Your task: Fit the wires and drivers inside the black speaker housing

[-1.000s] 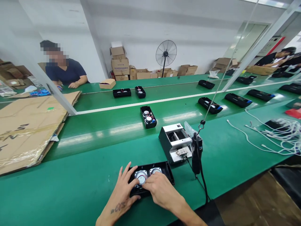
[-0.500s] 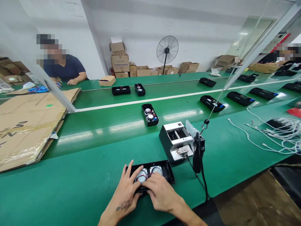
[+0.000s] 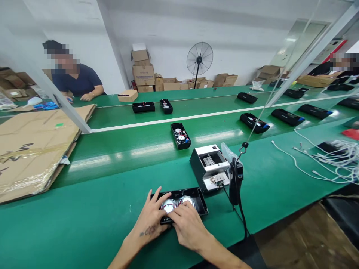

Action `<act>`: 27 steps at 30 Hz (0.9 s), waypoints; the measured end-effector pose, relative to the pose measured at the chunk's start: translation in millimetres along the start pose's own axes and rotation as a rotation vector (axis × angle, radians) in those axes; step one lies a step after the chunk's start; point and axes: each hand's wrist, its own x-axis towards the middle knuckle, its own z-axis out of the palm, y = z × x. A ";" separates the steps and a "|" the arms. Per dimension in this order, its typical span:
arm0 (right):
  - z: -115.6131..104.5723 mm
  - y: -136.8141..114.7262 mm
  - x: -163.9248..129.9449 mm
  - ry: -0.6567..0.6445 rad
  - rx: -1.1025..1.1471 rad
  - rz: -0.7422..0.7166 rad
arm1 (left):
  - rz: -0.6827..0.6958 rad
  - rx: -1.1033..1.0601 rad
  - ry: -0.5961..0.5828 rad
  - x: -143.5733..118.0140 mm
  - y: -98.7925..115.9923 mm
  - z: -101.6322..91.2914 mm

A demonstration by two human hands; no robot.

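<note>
A black speaker housing (image 3: 196, 201) with two round silver drivers lies on the green bench right in front of me. My left hand (image 3: 150, 220) rests on its left end, fingers spread over the rim and the left driver. My right hand (image 3: 185, 224) covers its near edge, fingertips at the left driver (image 3: 168, 205). The right driver (image 3: 186, 200) shows uncovered. Neither hand lifts the housing off the bench.
A metal-topped black box (image 3: 209, 167) stands just behind the housing, with an electric screwdriver (image 3: 235, 179) hanging on a cord beside it. More housings (image 3: 181, 136) ride the belt. Flattened cardboard (image 3: 30, 145) lies left, white cables (image 3: 328, 160) right. A person (image 3: 74, 82) sits across.
The housing and both my hands have shifted slightly; my left fingers have slid further over the left driver. The housing on the belt has drifted a little to the right.
</note>
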 end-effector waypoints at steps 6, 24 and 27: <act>-45.0 5.9 41.3 -0.164 0.178 0.143 | -0.189 -0.277 -0.261 36.3 -3.3 -52.7; -70.1 27.5 76.5 -0.299 0.121 0.098 | -0.185 -0.517 -0.317 69.4 -30.4 -69.7; -69.1 27.5 78.3 -0.298 0.124 0.102 | -0.197 -0.535 -0.322 70.7 -29.0 -70.9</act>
